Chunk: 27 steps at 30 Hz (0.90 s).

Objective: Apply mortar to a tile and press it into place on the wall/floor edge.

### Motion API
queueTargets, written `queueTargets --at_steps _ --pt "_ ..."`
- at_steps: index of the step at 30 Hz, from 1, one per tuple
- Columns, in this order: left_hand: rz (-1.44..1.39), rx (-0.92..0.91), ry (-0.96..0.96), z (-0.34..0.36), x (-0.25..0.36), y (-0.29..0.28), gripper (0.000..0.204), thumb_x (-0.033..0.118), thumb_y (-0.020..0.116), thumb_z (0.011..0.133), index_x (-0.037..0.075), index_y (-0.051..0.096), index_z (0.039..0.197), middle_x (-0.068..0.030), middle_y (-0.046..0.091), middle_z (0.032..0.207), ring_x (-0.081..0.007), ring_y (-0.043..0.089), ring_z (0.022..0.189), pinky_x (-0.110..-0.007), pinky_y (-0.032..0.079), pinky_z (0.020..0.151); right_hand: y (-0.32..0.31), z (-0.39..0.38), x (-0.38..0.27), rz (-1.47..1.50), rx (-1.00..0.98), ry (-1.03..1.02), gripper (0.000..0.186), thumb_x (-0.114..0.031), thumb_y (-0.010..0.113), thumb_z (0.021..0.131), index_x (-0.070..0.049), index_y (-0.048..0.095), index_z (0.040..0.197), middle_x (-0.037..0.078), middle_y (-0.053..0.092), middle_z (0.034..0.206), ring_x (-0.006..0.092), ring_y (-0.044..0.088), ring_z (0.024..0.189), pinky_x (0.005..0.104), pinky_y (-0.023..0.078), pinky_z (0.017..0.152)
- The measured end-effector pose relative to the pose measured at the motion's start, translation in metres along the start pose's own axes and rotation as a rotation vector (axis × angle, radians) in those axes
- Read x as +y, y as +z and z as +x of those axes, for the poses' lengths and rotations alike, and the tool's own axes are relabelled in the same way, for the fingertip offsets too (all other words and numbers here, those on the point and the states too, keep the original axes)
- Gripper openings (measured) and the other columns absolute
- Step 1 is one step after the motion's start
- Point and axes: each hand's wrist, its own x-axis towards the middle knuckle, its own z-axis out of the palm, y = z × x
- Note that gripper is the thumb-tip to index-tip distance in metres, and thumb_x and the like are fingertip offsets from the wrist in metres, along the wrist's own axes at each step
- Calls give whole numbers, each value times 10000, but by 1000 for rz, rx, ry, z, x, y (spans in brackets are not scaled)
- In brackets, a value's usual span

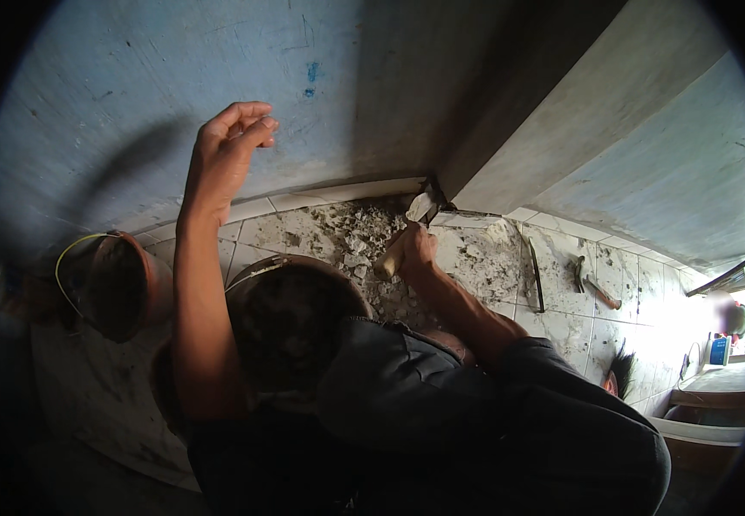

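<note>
My left hand [230,155] is raised in front of the blue wall, its fingers loosely bent and apart, with nothing in it. Low by the wall's corner, my right hand [421,247] is closed on a trowel. The trowel's pale wooden handle [389,261] sticks out toward me, and its blade [421,206] points at the foot of the wall, partly hidden by the hand. Broken rubble [357,245] and dirt lie on the tiles beside the right hand. Between my arms stands a bucket [362,292] with a dark inside; its contents are too dim to make out.
An orange-brown bucket [159,288] with a yellow handle stands at left. To the right lie a thin dark bar [536,275], a hammer [597,288] and a dark-bristled brush [622,371]. A person [736,319] and a blue container [720,351] show at far right. A pillar [553,112] juts out ahead.
</note>
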Motion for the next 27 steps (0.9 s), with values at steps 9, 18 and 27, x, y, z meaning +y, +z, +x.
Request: queueTargets --at_steps 9,18,27 --pt "-17 15 -12 -5 10 -23 339 321 605 874 110 619 1139 -17 653 1024 -110 582 906 -293 370 844 -54 -21 26 -389 -173 -302 331 -322 538 892 6 573 917 113 567 670 238 587 598 395 490 532" --pt "-77 127 33 1 10 -66 364 333 565 904 93 599 1175 -45 644 1077 -129 581 966 -276 394 869 -148 -43 3 -1208 -317 -972 269 -133 605 773 -27 557 1015 206 605 869 388 608 768 423 469 611" --pt "-162 156 65 5 4 -79 361 347 584 892 99 620 1152 -38 654 1067 -134 586 983 -284 392 874 -138 -40 17 -1531 -609 -1229 359 -227 615 811 -55 536 1117 137 566 1025 279 580 918 418 496 744"
